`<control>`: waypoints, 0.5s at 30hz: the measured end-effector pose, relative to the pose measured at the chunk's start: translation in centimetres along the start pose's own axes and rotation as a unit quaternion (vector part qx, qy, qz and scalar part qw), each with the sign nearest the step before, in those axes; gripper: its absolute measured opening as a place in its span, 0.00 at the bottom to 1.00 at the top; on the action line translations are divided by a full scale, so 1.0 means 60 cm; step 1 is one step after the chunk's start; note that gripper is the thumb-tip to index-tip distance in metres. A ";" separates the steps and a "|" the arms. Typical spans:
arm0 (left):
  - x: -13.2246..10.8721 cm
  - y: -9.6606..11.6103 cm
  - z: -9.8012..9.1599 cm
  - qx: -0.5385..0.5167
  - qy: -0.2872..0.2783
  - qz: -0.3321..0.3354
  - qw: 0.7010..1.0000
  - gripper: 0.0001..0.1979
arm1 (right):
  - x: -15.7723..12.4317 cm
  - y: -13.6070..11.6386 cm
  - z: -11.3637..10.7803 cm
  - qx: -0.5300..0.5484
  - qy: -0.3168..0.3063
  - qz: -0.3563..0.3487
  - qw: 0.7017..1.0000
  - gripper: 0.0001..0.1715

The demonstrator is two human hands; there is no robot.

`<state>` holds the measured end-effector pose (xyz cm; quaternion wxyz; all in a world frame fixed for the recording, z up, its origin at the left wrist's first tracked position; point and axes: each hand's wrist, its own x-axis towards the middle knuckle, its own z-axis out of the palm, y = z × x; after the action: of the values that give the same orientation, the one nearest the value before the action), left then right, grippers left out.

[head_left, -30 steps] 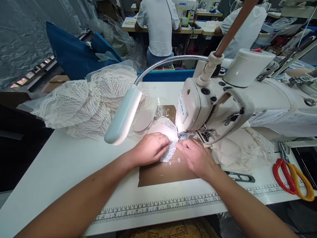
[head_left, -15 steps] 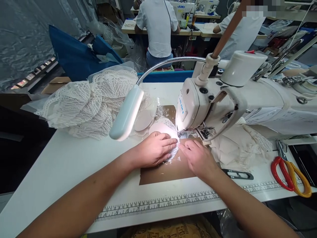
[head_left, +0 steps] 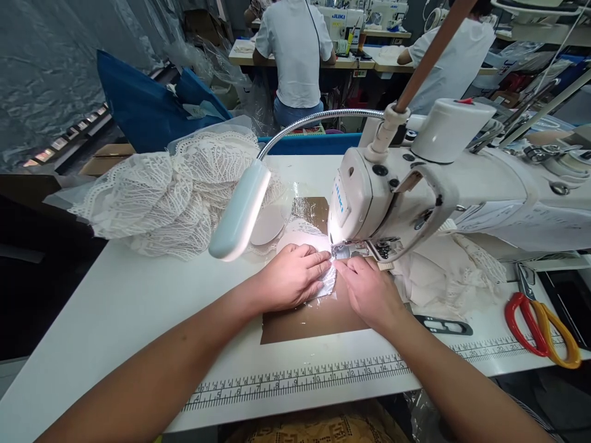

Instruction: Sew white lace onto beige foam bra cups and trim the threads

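Observation:
A rounded, pale lace fabric piece (head_left: pixel 302 232) lies under the needle area of a white sewing machine (head_left: pixel 353 191), lit brightly there. My left hand (head_left: pixel 295 277) rests on it with the fingers stretched out flat, pressing it down close to the needle. At the right edge of the piece, my right hand (head_left: pixel 372 289) has its fingers curled, with index finger and thumb pinching the lace edge. The two hands' fingertips nearly meet in front of the presser foot. Beneath them is a brown sheet (head_left: pixel 314 326) on the white table. My fingers hide part of the piece.
Folded lace fabric (head_left: pixel 157 191) is heaped at the left, with a round pale pad (head_left: pixel 268 223) beside it. A lamp (head_left: pixel 240 209) hangs over the table. Right of the machine are more fabric (head_left: pixel 434 277), a small dark cutter (head_left: pixel 443 325) and scissors (head_left: pixel 540 326). Co-workers sit behind.
The lace piece has turned slightly under the needle. My right fingers have moved a little up and closer to the needle, and the left hand has shifted slightly with the fabric.

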<state>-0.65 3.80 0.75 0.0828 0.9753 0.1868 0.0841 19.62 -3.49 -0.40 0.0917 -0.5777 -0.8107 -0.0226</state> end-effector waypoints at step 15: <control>-0.013 -0.007 0.002 -0.051 0.024 0.054 0.997 0.16 | -0.027 0.026 -0.008 0.101 -0.016 -0.144 0.984 0.23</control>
<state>-1.49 3.88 0.45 0.1233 0.9762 0.1316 0.1208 21.68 -4.55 -0.30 0.1326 -0.4431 -0.8848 0.0560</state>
